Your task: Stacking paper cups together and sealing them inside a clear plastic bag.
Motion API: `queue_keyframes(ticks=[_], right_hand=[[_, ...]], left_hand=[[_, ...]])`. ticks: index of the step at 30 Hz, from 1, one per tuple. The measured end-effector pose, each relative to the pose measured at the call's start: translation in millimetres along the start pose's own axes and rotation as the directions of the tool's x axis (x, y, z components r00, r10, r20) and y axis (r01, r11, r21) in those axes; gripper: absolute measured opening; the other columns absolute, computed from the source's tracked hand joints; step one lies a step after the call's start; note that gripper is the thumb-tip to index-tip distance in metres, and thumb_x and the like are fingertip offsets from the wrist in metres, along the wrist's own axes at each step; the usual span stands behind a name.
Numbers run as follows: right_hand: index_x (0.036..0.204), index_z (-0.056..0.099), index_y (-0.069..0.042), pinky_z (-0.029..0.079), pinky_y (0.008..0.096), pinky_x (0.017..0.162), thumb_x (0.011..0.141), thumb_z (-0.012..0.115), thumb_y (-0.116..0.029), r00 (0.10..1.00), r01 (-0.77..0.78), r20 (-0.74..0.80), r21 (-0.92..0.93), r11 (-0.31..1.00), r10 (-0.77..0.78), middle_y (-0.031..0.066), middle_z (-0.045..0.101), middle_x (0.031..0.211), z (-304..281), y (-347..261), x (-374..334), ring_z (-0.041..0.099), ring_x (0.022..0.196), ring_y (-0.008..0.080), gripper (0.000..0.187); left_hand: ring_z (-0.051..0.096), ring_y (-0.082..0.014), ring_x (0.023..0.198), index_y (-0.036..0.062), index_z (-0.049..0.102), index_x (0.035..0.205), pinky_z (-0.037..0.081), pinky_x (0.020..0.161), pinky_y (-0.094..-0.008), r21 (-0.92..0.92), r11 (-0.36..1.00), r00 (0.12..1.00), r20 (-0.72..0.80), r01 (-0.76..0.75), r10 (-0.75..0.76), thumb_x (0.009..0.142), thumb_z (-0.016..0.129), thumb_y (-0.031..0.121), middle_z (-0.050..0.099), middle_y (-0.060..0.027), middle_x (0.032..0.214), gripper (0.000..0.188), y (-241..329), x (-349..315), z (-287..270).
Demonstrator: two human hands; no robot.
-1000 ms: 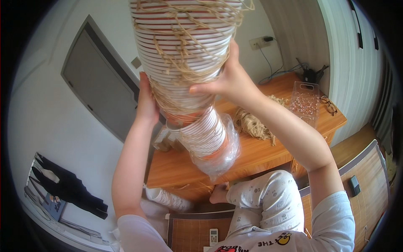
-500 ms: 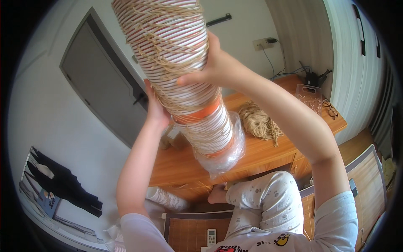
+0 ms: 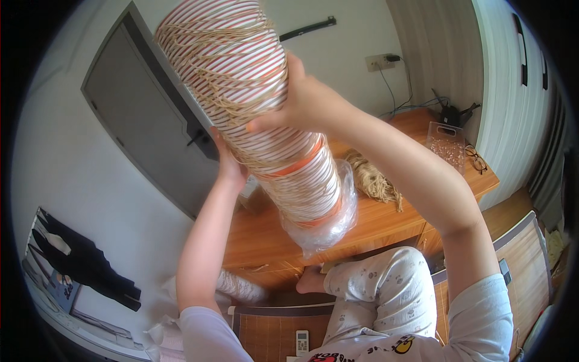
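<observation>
A tall column point(image 3: 253, 72) of white rings with red edges, which looks like a stack of nested cups, leans up and to the left in front of me. Tan twine is wound loosely and unevenly round it, and orange bands show lower down. Crumpled clear plastic point(image 3: 329, 236) surrounds its lower end, over the desk. My left hand point(image 3: 231, 166) is closed against the column's left side, fingers mostly hidden behind it. Higher up on the right side, my right hand point(image 3: 298, 102) grips the column, thumb across its front.
A tangled bundle of tan twine point(image 3: 377, 181) lies on the wooden desk point(image 3: 386, 220) behind my right forearm. Farther right are a clear plastic box point(image 3: 445, 142), eyeglasses point(image 3: 476, 159) and a black device with cables point(image 3: 449, 113). A remote control point(image 3: 302, 342) lies near my lap.
The column's upper part has tipped a little to the left and away, with both hands still on it. My right hand has shifted slightly left and down along with it.
</observation>
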State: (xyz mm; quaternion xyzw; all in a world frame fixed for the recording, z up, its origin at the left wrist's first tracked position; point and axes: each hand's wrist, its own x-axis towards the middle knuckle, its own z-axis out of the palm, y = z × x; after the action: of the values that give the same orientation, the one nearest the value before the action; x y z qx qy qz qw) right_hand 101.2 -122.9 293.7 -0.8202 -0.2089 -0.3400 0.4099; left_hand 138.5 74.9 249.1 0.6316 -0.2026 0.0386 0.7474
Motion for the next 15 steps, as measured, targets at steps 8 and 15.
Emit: queue_keyframes(ticks=[8, 15], right_hand=[[0.146, 0.013, 0.006, 0.052, 0.0430, 0.091, 0.049, 0.086, -0.069, 0.999, 0.005, -0.047, -0.110, 0.994, -0.010, 0.0311, 0.061, 0.113, 9, 10, -9, 0.064, 0.107, 0.0418, 0.143], [0.148, 0.014, 0.000, 0.051, 0.0446, 0.092, 0.049, 0.084, -0.072, 0.998, -0.053, -0.051, -0.167, 0.985, 0.045, 0.0316, 0.057, 0.118, 9, 9, -19, 0.062, 0.109, 0.0422, 0.141]], left_hand=[[0.029, -0.0208, 0.143, 0.0217, 0.016, 0.156, 0.029, 0.114, -0.0408, -0.005, 1.000, 1.000, 0.010, 0.020, -0.020, 0.087, 0.012, 0.083, 0.028, -0.0026, 0.157, 0.092, -20, 16, -22], [0.032, -0.0202, 0.141, 0.0209, 0.015, 0.155, 0.030, 0.114, -0.0401, -0.019, 1.000, 1.000, 0.027, -0.015, 0.015, 0.093, 0.014, 0.076, 0.031, -0.0025, 0.155, 0.083, -32, 21, -23]])
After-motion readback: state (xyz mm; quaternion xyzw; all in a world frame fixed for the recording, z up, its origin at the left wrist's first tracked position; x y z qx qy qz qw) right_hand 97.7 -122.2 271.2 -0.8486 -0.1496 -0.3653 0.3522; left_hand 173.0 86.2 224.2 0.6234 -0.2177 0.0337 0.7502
